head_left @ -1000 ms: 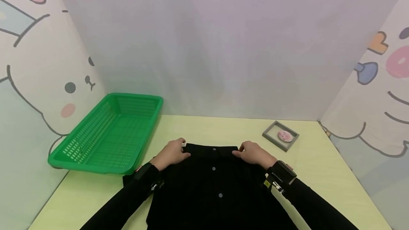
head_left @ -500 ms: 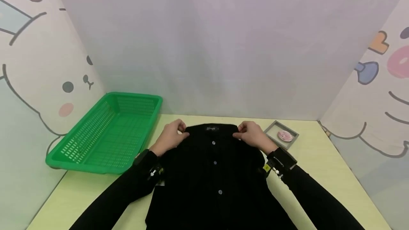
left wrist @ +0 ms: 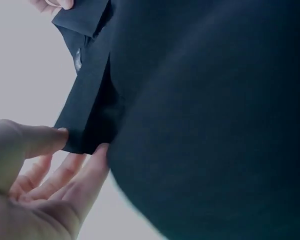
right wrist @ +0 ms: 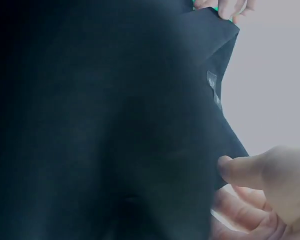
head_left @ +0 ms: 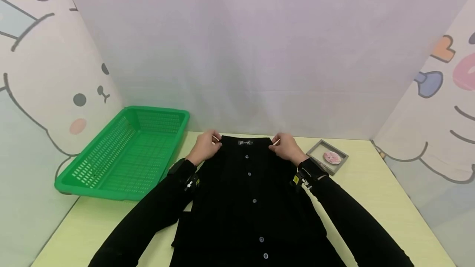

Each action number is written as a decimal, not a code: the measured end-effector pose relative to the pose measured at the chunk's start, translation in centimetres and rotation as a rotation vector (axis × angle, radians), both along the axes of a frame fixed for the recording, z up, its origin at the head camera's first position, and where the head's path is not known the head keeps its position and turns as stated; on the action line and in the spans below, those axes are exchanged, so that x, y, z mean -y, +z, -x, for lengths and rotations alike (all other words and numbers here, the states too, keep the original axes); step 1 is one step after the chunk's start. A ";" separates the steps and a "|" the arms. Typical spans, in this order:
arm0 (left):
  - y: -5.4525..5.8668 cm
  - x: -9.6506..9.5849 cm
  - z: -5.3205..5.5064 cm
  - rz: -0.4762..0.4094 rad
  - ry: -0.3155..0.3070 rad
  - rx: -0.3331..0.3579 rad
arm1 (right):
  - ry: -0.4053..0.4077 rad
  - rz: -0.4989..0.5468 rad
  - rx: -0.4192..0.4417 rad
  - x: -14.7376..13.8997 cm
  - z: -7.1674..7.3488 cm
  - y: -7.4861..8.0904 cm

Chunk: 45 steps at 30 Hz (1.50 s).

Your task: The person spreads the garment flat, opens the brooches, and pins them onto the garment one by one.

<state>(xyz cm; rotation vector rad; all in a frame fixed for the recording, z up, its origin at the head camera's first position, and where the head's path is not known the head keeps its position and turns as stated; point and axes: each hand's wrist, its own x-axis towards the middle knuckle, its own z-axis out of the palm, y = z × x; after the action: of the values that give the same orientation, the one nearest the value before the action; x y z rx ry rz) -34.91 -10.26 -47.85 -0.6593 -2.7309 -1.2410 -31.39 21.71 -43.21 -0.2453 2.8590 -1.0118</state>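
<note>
A black button-up shirt (head_left: 230,201) is spread front side up, its collar toward the back of the table and a row of pale buttons down its middle. My left hand (head_left: 204,146) pinches the left end of the collar between thumb and fingers. At the other collar end, my right hand (head_left: 287,147) pinches the cloth the same way. A small label (head_left: 245,142) shows inside the neck. In the left wrist view, thumb and index finger of the left hand (left wrist: 55,180) meet at the collar corner (left wrist: 80,125). The right wrist view has the right hand (right wrist: 255,185) gripping the opposite corner.
A green plastic basket (head_left: 182,125) stands at the back left, close to the left forearm. Behind the right hand, at the back right, lies a grey frame-like tray (head_left: 315,147) with a pink oval piece (head_left: 332,158) in it. Walls border the pale table (head_left: 393,201).
Both hands have moved away from the body toward the back wall, drawing the shirt's collar along. More buttons and the neck label now show.
</note>
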 end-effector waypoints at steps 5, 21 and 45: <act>0.9 0.2 -2.6 0.098 0.012 0.165 | 0.016 -0.033 0.018 -0.8 -0.9 -1.2; 0.2 3.6 -13.6 0.247 0.020 0.067 | -0.006 -0.011 -0.064 -6.5 -10.4 -2.6; 0.5 11.8 -25.2 0.581 0.174 0.190 | -0.031 -0.012 0.117 -8.9 -17.7 -3.5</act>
<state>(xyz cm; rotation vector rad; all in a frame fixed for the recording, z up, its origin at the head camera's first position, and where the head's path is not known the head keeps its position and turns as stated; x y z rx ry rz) -9.67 -22.02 -47.40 -0.3302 -3.2421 -0.4846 -13.73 30.60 -46.68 -0.1372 2.7709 -0.9796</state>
